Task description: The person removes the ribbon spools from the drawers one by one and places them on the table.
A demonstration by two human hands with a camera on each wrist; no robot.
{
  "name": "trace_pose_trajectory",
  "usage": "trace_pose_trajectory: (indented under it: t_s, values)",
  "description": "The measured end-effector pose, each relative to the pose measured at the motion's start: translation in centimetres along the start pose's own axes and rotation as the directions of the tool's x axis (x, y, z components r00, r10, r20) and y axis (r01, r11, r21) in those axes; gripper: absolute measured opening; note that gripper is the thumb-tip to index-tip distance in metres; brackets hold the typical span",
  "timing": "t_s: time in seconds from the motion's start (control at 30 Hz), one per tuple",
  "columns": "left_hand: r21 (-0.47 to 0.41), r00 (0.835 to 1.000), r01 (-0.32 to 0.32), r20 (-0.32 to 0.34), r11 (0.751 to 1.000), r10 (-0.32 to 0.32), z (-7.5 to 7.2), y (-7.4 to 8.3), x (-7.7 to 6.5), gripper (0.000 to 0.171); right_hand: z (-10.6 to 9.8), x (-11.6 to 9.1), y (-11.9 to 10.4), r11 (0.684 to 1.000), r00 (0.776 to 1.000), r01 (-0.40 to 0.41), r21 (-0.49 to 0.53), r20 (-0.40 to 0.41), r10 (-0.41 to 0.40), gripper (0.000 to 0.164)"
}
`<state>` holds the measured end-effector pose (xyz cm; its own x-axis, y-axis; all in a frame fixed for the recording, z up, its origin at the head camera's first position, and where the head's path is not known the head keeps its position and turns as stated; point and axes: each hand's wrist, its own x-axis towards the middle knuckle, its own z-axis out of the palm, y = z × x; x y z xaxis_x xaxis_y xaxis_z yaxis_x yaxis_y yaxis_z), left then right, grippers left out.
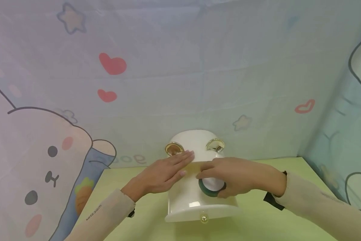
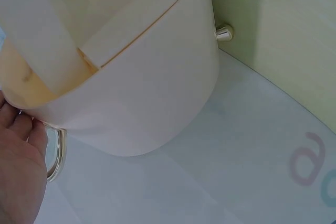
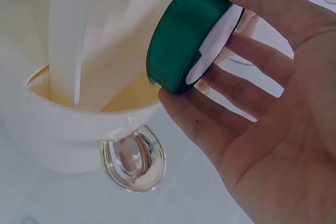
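At white box (image 1: pixel 180 198), ribbon roll (image 3: pixel 181 35) pinched in right hand (image 1: pixel 233 175); left hand (image 1: pixel 163 172) straight-fingered on box.

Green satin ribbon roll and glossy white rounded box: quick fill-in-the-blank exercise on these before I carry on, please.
The person's ____ hand holds the green satin ribbon roll.
In the head view, ____ shiny curved metallic handles show on the glossy white rounded box.
The small round metallic knob at the box's near edge is ____ in colour.
Missing words: right; two; gold.
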<state>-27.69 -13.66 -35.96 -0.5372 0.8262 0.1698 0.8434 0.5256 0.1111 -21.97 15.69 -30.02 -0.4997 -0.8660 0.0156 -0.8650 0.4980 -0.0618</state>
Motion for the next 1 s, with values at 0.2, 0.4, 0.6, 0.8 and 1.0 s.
trace_pose_trajectory:
  t_s: [0.2, 0.4, 0.6, 0.8, 1.0]
  values:
    - [0.004, 1.0, 0.003, 0.005, 1.0, -0.003, 0.2, 0.0, 0.2, 0.059, 0.0, -1.5, 0.1, 1.0, 0.997, -0.012, -0.013, -0.071, 0.011, 0.059]
    - [0.021, 1.0, -0.01, -0.001, 1.0, 0.01, 0.1, 0.0, 0.1, 0.059, 0.0, -2.5, 0.7, 0.999, 0.995, -0.046, -0.003, -0.086, 0.046, 0.056]
    - [0.016, 1.0, -0.01, -0.014, 1.0, 0.01, 0.1, 0.1, 0.0, 0.06, -0.5, -4.0, 1.6, 0.99, 0.985, -0.14, 0.034, -0.094, 0.142, 0.058]
    - [0.021, 1.0, -0.012, -0.024, 1.0, 0.013, 0.1, 0.1, 0.1, 0.059, -0.9, -6.0, 3.2, 0.979, 0.964, -0.19, 0.079, -0.172, 0.201, 0.062]
    - [0.021, 1.0, -0.013, -0.021, 1.0, 0.013, 0.2, 0.1, 0.2, 0.059, -0.7, -7.7, 4.8, 0.962, 0.939, -0.256, 0.092, -0.215, 0.27, 0.061]
